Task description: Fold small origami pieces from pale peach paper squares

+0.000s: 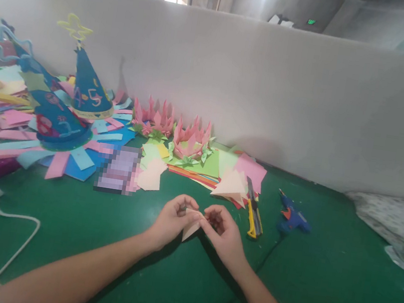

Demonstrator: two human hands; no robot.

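You are holding a small folded paper piece (190, 227) between both hands, low over the green table (100, 222), near the middle of its front stretch. The piece is showing pale peach, creased into a narrow pointed shape. Its tip is pointing down toward the tabletop and its upper edge is running between your fingertips. Whether the tip is touching the table, you cannot tell.

Your left hand (169, 221) is pinching the upper left edge, with thumb and forefinger closed narrow on the paper and the other fingers curling under. Your right hand (223, 231) is gripping the right side, fingers bent inward and closed on the paper. The exact contact there is partly hiding behind the knuckles.

A yellow utility knife (254, 216) is lying just beyond your right hand, and a blue glue gun (292, 219) is lying farther right. Behind the hands, a stack of coloured sheets (199, 170) is carrying a peach folded triangle (231, 183). Two pink paper lotus flowers (190, 139) are sitting toward the grey wall. Off to the left, blue cone hats (90, 89) are standing on scattered paper strips.
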